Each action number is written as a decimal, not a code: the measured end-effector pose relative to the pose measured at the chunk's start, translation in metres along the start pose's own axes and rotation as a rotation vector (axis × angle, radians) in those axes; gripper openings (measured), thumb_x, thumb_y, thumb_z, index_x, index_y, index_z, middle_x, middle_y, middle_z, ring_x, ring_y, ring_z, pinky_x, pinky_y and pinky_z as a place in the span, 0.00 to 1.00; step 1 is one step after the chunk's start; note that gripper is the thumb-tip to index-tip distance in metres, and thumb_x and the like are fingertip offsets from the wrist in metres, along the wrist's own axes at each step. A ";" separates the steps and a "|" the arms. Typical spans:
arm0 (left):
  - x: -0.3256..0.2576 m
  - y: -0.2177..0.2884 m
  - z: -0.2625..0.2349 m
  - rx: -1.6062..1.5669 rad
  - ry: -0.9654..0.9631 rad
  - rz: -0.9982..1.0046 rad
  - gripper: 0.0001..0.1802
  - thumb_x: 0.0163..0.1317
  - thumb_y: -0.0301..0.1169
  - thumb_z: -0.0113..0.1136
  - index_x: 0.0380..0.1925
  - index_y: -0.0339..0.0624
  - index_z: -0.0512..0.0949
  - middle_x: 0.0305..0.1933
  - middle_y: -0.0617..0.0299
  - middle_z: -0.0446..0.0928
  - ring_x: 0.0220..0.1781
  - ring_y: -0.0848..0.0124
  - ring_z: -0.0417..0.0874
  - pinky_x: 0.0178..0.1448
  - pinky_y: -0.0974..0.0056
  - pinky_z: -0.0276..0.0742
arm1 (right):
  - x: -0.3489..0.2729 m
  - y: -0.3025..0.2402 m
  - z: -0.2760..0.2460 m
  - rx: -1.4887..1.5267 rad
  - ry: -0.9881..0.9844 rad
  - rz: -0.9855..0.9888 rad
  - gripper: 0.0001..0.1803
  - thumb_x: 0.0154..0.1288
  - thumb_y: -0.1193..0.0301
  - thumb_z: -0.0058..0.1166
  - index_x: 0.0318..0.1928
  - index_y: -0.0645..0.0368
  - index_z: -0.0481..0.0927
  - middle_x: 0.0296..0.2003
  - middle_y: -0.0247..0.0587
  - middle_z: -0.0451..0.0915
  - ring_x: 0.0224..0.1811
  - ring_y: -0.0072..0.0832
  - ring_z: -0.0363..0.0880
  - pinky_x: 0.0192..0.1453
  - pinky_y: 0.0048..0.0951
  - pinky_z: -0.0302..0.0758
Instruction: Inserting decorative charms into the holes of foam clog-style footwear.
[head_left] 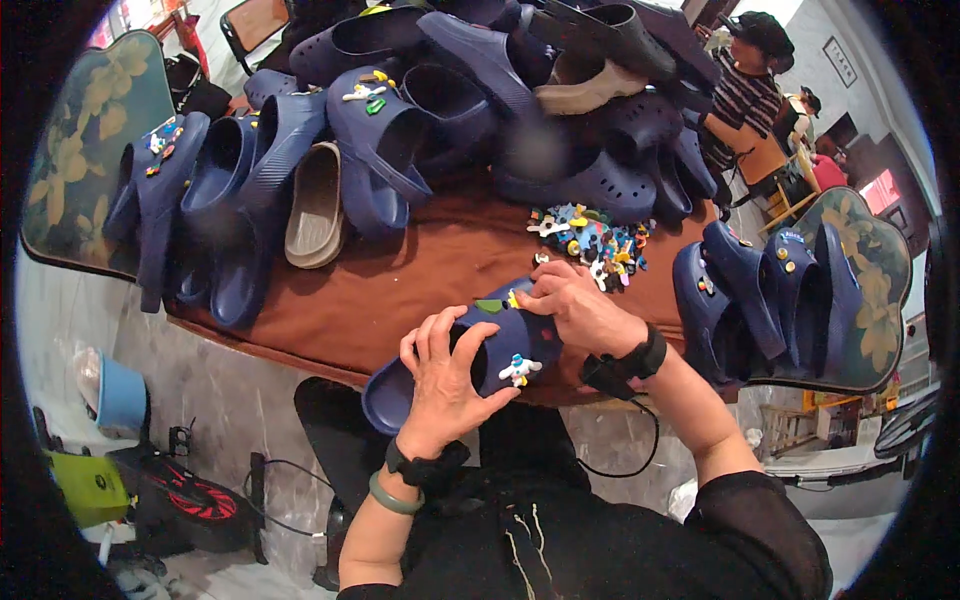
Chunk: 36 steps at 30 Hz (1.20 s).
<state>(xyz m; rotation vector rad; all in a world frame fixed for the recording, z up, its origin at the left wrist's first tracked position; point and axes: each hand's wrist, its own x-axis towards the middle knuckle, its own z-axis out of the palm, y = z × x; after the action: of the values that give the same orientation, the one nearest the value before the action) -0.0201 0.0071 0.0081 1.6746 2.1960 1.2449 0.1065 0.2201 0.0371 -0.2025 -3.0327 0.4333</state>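
A navy clog [508,338] lies on my lap at the table's near edge, its heel to the left and toe to the right. My left hand [440,378] grips it around the foot opening, fingers inside and thumb on the upper. My right hand [578,308] is closed at the far side of the upper, fingertips on a small yellow charm [514,299]; its underside is hidden. Next to that sits a green charm [488,305]. A white figure charm [519,370] is fixed on the near side of the upper.
Loose colourful charms [590,240] are heaped on the brown cloth [440,260] beyond my right hand. Many navy clogs [375,135] are piled at the back and left, with a grey-beige clog [315,210] among them. Decorated clogs [765,290] stand at right. Another person [745,90] sits at back right.
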 end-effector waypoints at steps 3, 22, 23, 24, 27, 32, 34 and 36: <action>0.000 -0.003 0.003 -0.086 0.005 -0.039 0.45 0.34 0.43 0.79 0.58 0.58 0.70 0.65 0.54 0.61 0.70 0.53 0.58 0.70 0.46 0.47 | -0.006 -0.003 0.014 0.102 0.124 0.072 0.29 0.46 0.86 0.56 0.51 0.50 0.85 0.40 0.38 0.78 0.60 0.44 0.71 0.61 0.43 0.68; -0.002 -0.002 0.004 0.021 0.003 -0.023 0.45 0.34 0.45 0.79 0.56 0.55 0.70 0.64 0.54 0.63 0.69 0.53 0.60 0.71 0.46 0.48 | 0.062 0.037 -0.020 0.539 -0.440 0.363 0.28 0.55 0.59 0.70 0.48 0.68 0.79 0.42 0.46 0.82 0.44 0.33 0.82 0.45 0.32 0.79; -0.002 -0.002 0.004 0.018 -0.001 -0.033 0.45 0.34 0.45 0.79 0.56 0.55 0.70 0.64 0.54 0.63 0.69 0.53 0.60 0.71 0.46 0.48 | 0.066 0.038 -0.017 0.519 -0.475 0.361 0.32 0.53 0.58 0.70 0.52 0.67 0.78 0.46 0.48 0.81 0.49 0.35 0.81 0.50 0.33 0.78; -0.002 -0.002 0.003 0.014 -0.005 -0.034 0.45 0.34 0.45 0.79 0.56 0.55 0.70 0.64 0.54 0.63 0.69 0.53 0.60 0.71 0.46 0.48 | 0.072 0.040 -0.014 0.521 -0.477 0.366 0.32 0.53 0.58 0.70 0.52 0.67 0.78 0.46 0.48 0.81 0.49 0.35 0.81 0.50 0.33 0.78; -0.001 -0.005 0.004 0.014 -0.001 -0.031 0.45 0.34 0.44 0.79 0.56 0.55 0.70 0.64 0.54 0.63 0.69 0.53 0.60 0.71 0.47 0.47 | 0.082 0.036 -0.015 0.382 -0.627 0.351 0.34 0.54 0.61 0.69 0.57 0.67 0.74 0.54 0.49 0.78 0.54 0.37 0.79 0.56 0.34 0.75; 0.003 0.000 0.002 0.037 -0.016 -0.029 0.44 0.34 0.44 0.79 0.56 0.55 0.71 0.65 0.54 0.63 0.69 0.53 0.60 0.70 0.47 0.47 | 0.069 0.031 -0.007 0.425 -0.444 0.395 0.33 0.52 0.63 0.69 0.58 0.62 0.75 0.52 0.49 0.80 0.53 0.39 0.79 0.57 0.35 0.75; 0.003 0.002 0.003 0.042 0.001 -0.013 0.44 0.34 0.45 0.79 0.56 0.55 0.70 0.65 0.54 0.63 0.70 0.53 0.59 0.71 0.47 0.47 | 0.065 0.036 0.003 0.438 -0.346 0.355 0.30 0.51 0.64 0.69 0.55 0.59 0.78 0.48 0.46 0.82 0.51 0.37 0.80 0.55 0.35 0.75; 0.002 0.003 0.002 0.053 0.019 0.007 0.44 0.34 0.45 0.79 0.56 0.55 0.70 0.65 0.54 0.62 0.70 0.54 0.59 0.71 0.47 0.47 | 0.057 0.035 0.007 0.565 -0.256 0.377 0.28 0.52 0.64 0.68 0.53 0.58 0.79 0.47 0.46 0.82 0.50 0.35 0.80 0.55 0.34 0.76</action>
<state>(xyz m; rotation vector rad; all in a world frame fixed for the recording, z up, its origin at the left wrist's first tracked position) -0.0177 0.0102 0.0098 1.6979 2.2547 1.2203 0.0539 0.2594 0.0235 -0.7242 -2.9388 1.4065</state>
